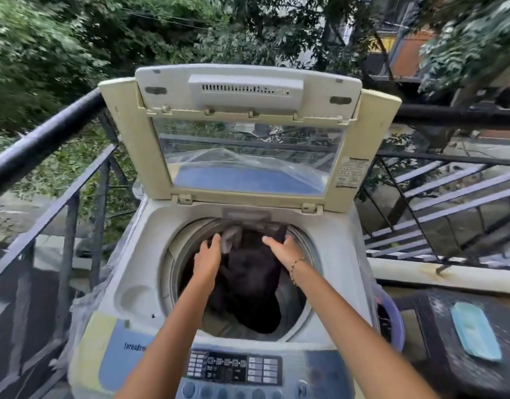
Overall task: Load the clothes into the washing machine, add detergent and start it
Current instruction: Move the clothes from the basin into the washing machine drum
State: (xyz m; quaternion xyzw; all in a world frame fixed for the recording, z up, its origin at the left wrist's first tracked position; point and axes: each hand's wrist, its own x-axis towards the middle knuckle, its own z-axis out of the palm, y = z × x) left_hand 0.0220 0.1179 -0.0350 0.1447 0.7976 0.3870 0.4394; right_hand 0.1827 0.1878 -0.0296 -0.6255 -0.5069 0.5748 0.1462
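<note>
A white top-loading washing machine stands in front of me with its lid folded up and open. A black garment hangs over the far rim of the drum and down into it. My left hand grips the garment's left side. Over on the garment's right side, my right hand, with a bead bracelet on the wrist, holds the upper edge. Both arms reach over the control panel at the machine's front.
A black metal railing curves around the balcony at left and behind. A purple basket with dark clothes stands right of the machine. Beside it a dark stool carries a light-blue flat object. Trees lie beyond.
</note>
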